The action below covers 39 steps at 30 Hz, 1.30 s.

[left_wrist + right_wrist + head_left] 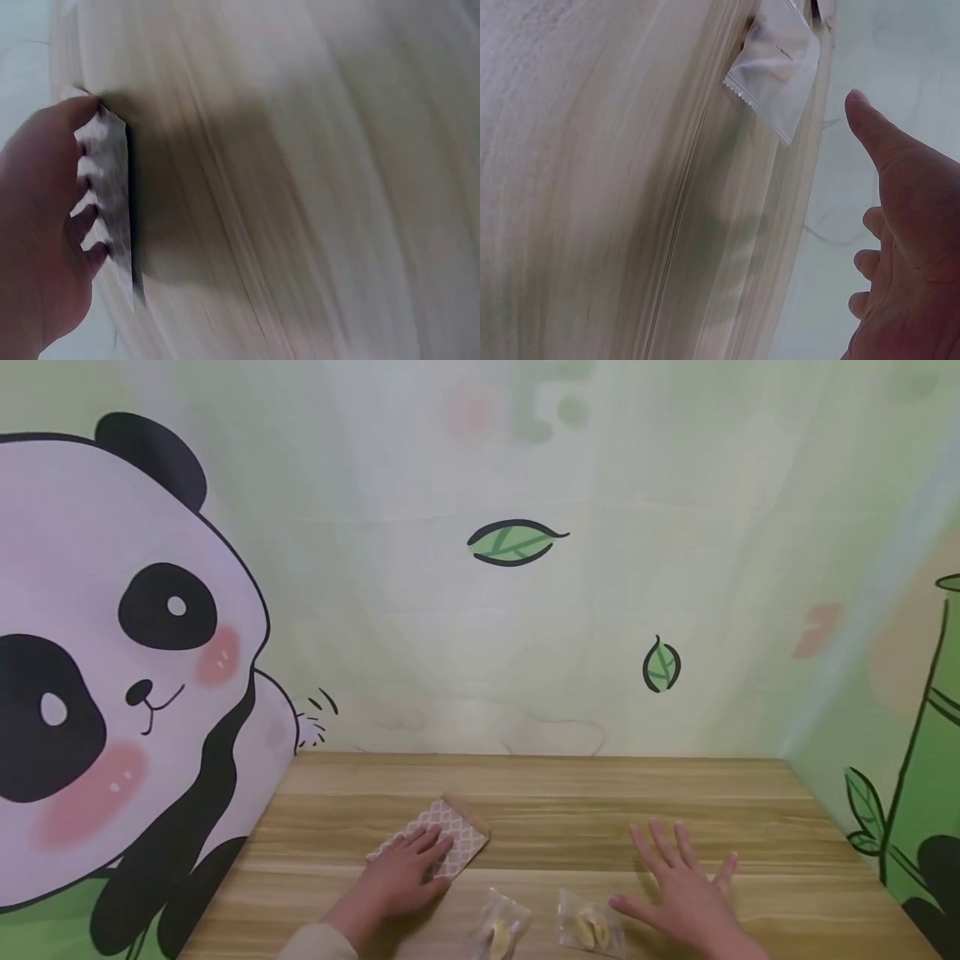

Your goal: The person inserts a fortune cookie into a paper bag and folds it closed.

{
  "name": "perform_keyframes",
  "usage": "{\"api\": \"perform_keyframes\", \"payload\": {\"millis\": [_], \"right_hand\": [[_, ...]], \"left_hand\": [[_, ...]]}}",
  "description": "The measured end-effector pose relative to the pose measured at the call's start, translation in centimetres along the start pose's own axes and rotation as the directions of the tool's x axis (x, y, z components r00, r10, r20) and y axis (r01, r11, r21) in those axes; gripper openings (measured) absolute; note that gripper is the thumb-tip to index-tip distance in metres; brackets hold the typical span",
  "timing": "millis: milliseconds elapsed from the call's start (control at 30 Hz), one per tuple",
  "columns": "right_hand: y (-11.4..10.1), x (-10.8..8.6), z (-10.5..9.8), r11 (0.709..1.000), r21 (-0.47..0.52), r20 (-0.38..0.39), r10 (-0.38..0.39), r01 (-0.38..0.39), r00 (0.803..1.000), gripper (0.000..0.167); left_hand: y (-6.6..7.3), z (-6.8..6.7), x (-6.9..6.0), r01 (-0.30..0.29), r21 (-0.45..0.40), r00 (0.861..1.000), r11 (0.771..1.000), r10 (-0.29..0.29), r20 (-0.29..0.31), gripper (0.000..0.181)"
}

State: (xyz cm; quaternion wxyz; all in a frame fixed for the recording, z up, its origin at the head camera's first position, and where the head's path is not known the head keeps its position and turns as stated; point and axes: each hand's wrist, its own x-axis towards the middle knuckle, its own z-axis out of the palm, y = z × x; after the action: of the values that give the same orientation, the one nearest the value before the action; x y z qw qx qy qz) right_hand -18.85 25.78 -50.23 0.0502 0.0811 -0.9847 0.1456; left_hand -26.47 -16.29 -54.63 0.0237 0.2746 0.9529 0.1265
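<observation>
A flat pinkish paper packet (468, 847) with a white lattice pattern and a brown edge lies on the wooden table. My left hand (408, 868) rests on top of it, fingers spread over the pattern. The left wrist view shows the left hand (52, 187) at the packet (112, 180), whose edge stands a bit off the wood. My right hand (686, 893) holds nothing, its fingers spread above the table. Beside its thumb lies a clear wrapper with a folded cookie (591, 931), seen also as a wrapper (776, 67) in the right wrist view. Another wrapped cookie (500, 935) lies to its left.
The wood-grain table (555, 810) runs back to a pale green backdrop (420, 635). A large panda (97, 610) is printed on its left side, with leaves (512, 543) in the middle and bamboo (926, 777) at the right.
</observation>
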Motion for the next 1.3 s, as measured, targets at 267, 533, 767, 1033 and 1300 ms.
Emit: {"api": "perform_keyframes", "payload": {"millis": [267,533,767,1033,1300], "right_hand": [[-0.8,0.6,-0.3,1.000,-0.011,0.030,-0.014,0.015,0.999,0.108],[-1.1,0.8,-0.1,1.000,-0.003,0.044,-0.019,0.019,0.999,0.107],[-1.5,1.1,0.1,0.999,-0.032,0.033,-0.042,0.043,0.999,0.108],[-3.8,2.8,0.0,0.993,-0.035,0.026,-0.116,0.117,0.993,0.105],[-7.1,5.9,0.8,0.974,-0.008,0.095,-0.223,0.225,0.970,0.099]], "left_hand": [[-2.2,-0.8,-3.1,-0.146,0.081,0.988,0.986,0.149,-0.032,0.063],[-2.7,-1.2,-5.2,-0.206,0.121,0.979,0.971,0.205,0.020,0.062],[-1.3,-1.1,-4.4,-0.065,0.047,0.995,0.997,0.069,-0.079,0.063],[1.3,1.3,-1.7,0.225,-0.094,0.961,0.970,-0.236,-0.142,0.081],[2.5,2.1,-1.0,0.200,-0.033,0.972,0.979,-0.203,-0.117,0.084]]}}
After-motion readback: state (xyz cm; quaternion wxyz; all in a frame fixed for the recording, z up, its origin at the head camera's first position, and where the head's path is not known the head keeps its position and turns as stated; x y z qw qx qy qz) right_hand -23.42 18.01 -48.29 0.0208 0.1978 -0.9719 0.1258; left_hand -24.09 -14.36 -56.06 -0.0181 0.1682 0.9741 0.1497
